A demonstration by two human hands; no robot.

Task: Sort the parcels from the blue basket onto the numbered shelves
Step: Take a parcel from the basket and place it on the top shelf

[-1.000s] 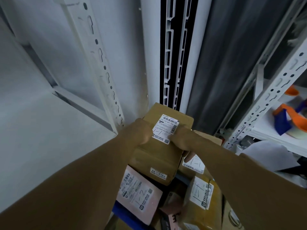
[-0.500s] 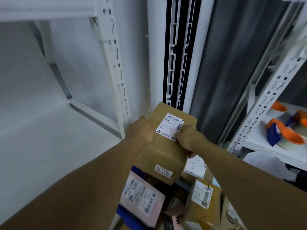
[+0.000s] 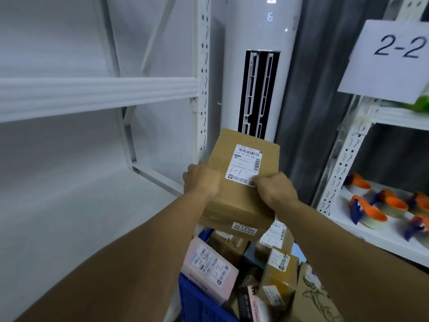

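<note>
Straight ahead of me: white tower air conditioner (image 3: 262,66), upright. Display (image 3: 269,17) near its top reads 16. Tall dark louvred vent (image 3: 258,94) runs down its front. Dark grey curtain (image 3: 325,89) hangs in folds just beside it, to the right. Lower right: several orange-and-blue tape dispensers (image 3: 371,214), near one another. Green object (image 3: 421,104) at right edge, blurred; cannot identify.

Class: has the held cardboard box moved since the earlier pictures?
Yes, slightly upward. The lower edge of the cardboard box overlapped the pink parcel in the blue basket before; now it just clears it.
</note>
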